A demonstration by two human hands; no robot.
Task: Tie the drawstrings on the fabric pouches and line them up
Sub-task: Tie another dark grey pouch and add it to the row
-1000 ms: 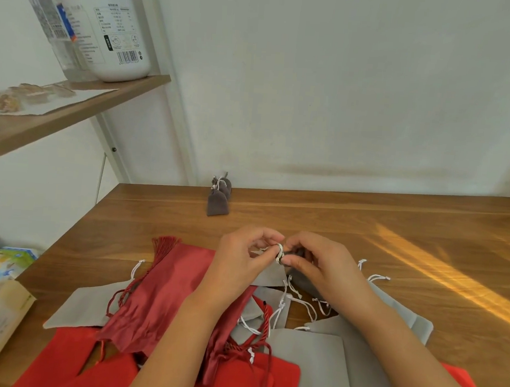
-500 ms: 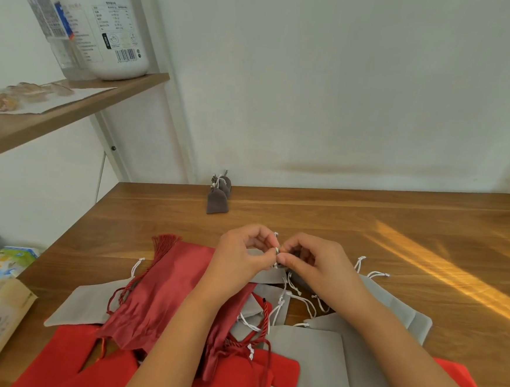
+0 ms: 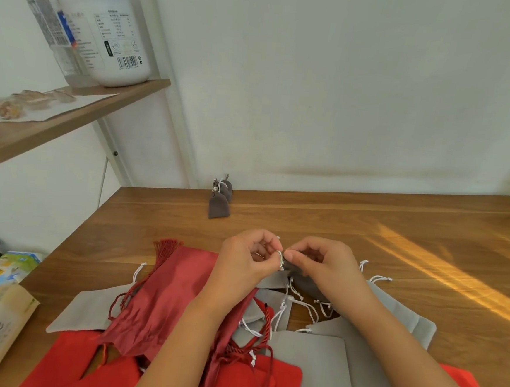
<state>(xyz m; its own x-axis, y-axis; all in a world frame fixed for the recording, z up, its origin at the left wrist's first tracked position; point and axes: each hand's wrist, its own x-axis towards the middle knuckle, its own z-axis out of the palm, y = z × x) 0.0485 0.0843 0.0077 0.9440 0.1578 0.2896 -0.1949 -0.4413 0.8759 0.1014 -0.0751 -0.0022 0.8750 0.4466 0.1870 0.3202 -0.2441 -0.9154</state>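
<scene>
Drawstring (image 3: 279, 258) in pinch grip of left hand (image 3: 242, 262) and right hand (image 3: 327, 266), over pouch heap (image 3: 326, 351).

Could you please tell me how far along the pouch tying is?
Done: two small dark pouches sit tied at the far edge of the table. In hand: the left hand and right hand pinch the white drawstring of a third dark pouch. Left: the grey pouches and red pouches heaped in front, strings loose.
</scene>
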